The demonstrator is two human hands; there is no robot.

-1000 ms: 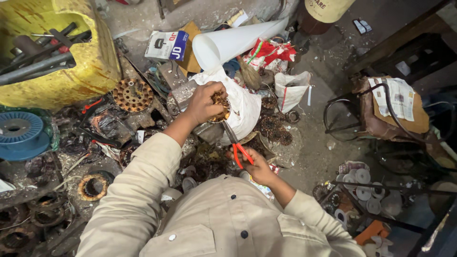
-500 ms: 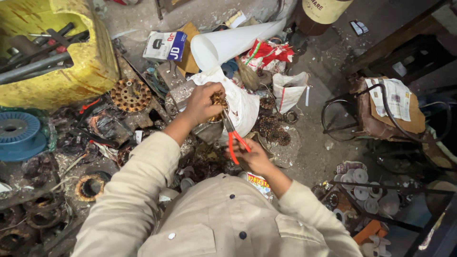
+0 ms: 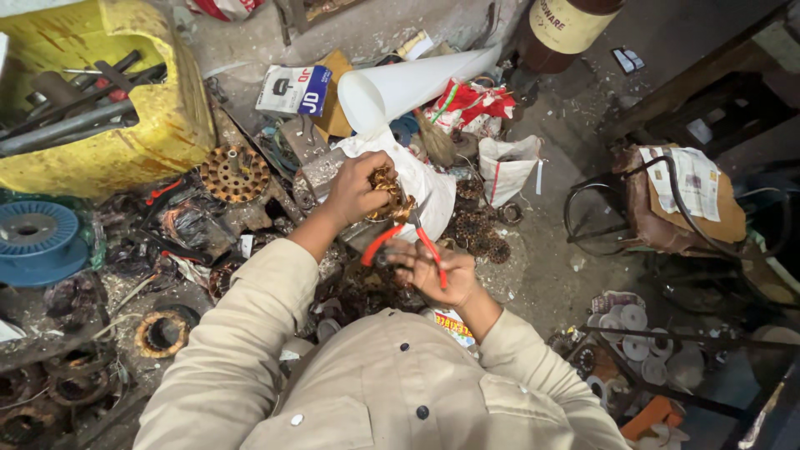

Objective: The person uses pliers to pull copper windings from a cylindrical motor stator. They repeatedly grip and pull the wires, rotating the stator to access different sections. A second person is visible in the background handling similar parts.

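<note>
Copper wire (image 3: 388,193), just above the centre of the frame, is gripped in the left hand (image 3: 357,190) while red-handled pliers (image 3: 406,242), clamped in the right hand (image 3: 433,271), are set against it for pulling; a firm, steady tug is judged needed.

We looked down on a grey concrete floor (image 3: 550,267), dusty and littered with scrap. A battered yellow tub (image 3: 158,125) of metal rods stood at the upper left, with a blue spool (image 3: 33,237) below it. Rusty motor cores (image 3: 236,172) and coils lay scattered between them. A white cone (image 3: 417,83) rested near a small box (image 3: 293,90) at the top, beside a brown bottle (image 3: 567,29). At the right stood a worn stool (image 3: 667,208) with paper on its seat. The light was flat and dim toward the right edge.
</note>
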